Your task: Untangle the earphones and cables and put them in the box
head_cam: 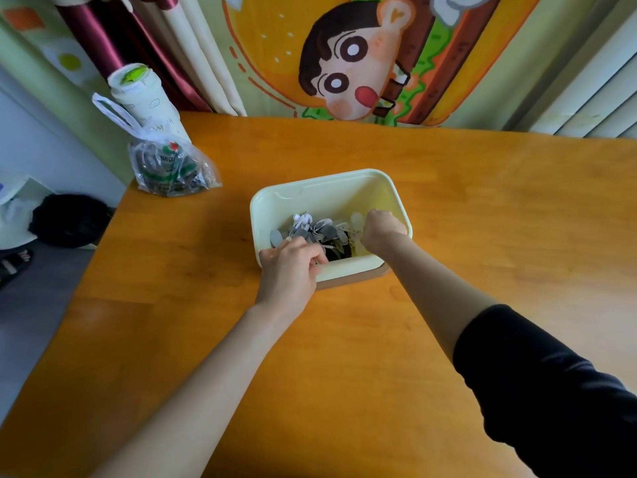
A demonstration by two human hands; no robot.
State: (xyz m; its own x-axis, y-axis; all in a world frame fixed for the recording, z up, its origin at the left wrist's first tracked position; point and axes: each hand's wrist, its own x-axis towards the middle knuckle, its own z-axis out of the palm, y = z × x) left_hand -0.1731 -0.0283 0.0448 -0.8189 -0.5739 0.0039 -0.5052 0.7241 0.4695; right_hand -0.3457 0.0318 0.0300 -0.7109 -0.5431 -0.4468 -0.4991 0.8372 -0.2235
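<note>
Your left hand [291,267] sat at the box's [331,188] 7 o'clock corner. Its fingers were curled over the near rim, with the tips in the edge of the pile. I can't tell whether it pinched a cable or just braced the wall.

Your right hand [382,232] was inside the box at 4 o'clock. It was balled knuckles-up on the contents with the fingertips hidden, so I can't tell that grip either.

Head view only:
- The box was open on the orange table [482,236], roughly mid-table, with both your forearms reaching in from 6 o'clock.
- The tangle [313,231] of grey and white earphone bits and cable lay on the box floor, bunched between your hands. Something dark sat under it near the front wall.
- No loose cable showed on the tabletop.
- A clear plastic bag [172,170] sat at 10 o'clock from the box, with a white cup [141,94] behind it. The bag's contents were unreadable.

Progress, my read:
- The stuff was in the box, but it looked clumped, not sorted.
- Either you were at the final tuck-in, or untangling hadn't really begun. One frame doesn't settle it.
- If it was a clump, separating the strands was what remained.
</note>
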